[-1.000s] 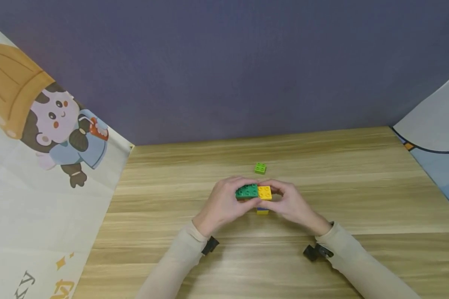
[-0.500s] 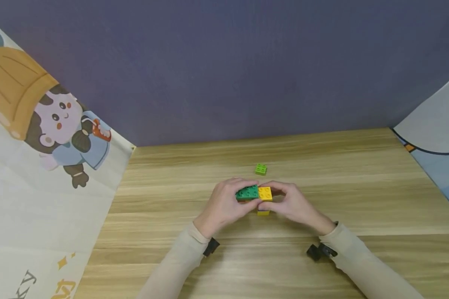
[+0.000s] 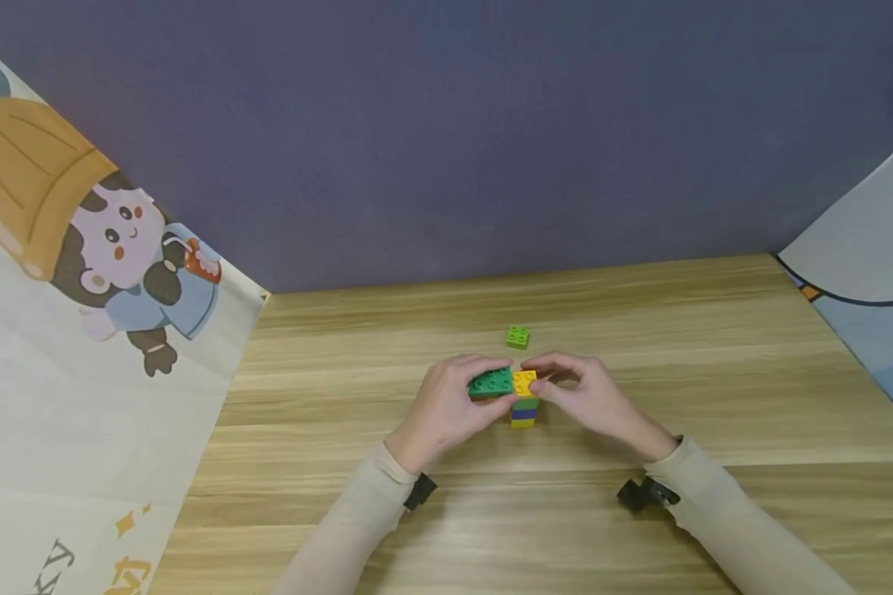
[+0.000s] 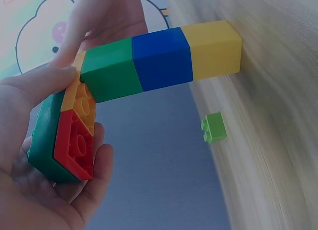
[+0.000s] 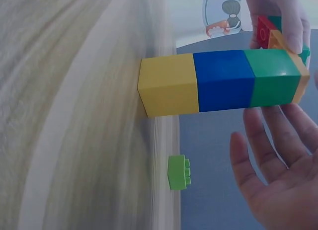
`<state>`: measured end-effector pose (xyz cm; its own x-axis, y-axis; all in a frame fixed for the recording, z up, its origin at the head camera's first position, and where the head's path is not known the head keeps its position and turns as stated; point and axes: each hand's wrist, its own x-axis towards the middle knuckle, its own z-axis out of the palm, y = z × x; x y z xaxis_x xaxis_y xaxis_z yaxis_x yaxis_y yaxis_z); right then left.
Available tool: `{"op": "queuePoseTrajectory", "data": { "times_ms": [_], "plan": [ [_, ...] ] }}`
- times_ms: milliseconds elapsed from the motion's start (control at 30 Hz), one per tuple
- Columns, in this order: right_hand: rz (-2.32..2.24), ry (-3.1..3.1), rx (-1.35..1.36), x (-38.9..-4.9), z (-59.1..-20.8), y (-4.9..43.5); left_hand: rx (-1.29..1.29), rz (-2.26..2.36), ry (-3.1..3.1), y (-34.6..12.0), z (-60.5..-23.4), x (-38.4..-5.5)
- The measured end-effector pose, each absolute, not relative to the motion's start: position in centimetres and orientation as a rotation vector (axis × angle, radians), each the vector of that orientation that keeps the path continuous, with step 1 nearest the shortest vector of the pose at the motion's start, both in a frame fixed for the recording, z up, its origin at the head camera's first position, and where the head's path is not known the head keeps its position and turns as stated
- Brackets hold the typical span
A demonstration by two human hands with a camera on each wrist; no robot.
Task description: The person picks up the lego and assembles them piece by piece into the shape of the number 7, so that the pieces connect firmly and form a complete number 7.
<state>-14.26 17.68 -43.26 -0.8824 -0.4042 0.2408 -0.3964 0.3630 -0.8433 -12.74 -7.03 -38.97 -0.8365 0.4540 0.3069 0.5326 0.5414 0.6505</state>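
A column of square bricks stands upright on the table: yellow (image 4: 214, 52) at the bottom, then blue (image 4: 163, 61), then green (image 4: 112, 71). Across its top lies a yellow-orange brick (image 3: 524, 382) that overhangs to the left. Beside it my left hand (image 3: 446, 405) grips a dark green studded brick (image 3: 489, 383), thumb in front and fingers behind. Under that brick a red brick (image 4: 72, 145) shows in the left wrist view. My right hand (image 3: 591, 401) is at the column's right, fingers spread, with its thumb tip at the yellow-orange brick.
A small lime-green brick (image 3: 518, 337) lies on the wooden table (image 3: 357, 330), behind the column. A dark partition (image 3: 491, 149) rises along the table's far edge. Printed cloths hang at the left (image 3: 37, 413) and right.
My right hand has loosened from the yellow-orange brick and shifted slightly right, uncovering the column's front. The left hand keeps its grip on the dark green brick.
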Motion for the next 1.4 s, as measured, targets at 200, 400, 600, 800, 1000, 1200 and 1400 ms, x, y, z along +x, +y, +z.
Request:
{"op": "queuePoseTrajectory", "data": {
  "times_ms": [200, 400, 600, 800, 1000, 1200, 1400],
  "plan": [
    [-1.545, 2.644, -0.729, -14.6, -42.9, 17.9, -0.845, -1.160, -2.688, -7.2, -39.1, -12.8],
    [-1.527, 2.691, -0.706, -15.5, -42.7, 18.3, -0.858, -1.131, -2.686, -7.2, -39.0, -12.8],
    [-1.455, 2.751, -0.675, -16.2, -42.4, 18.4, -0.864, -1.119, -2.705, -7.2, -38.9, -12.8],
    [-1.407, 2.785, -0.572, -17.1, -42.3, 18.8, -0.852, -1.119, -2.707, -7.2, -39.0, -12.8],
    [-1.399, 2.783, -0.535, -18.2, -42.1, 19.3, -0.838, -1.131, -2.707, -7.2, -39.0, -12.7],
    [-1.374, 2.785, -0.529, -19.2, -42.5, 19.5, -0.839, -1.131, -2.701, -7.1, -39.0, -12.7],
    [-1.331, 2.780, -0.496, -19.7, -42.8, 19.6, -0.830, -1.146, -2.708, -7.2, -38.9, -12.5]
  ]
}}
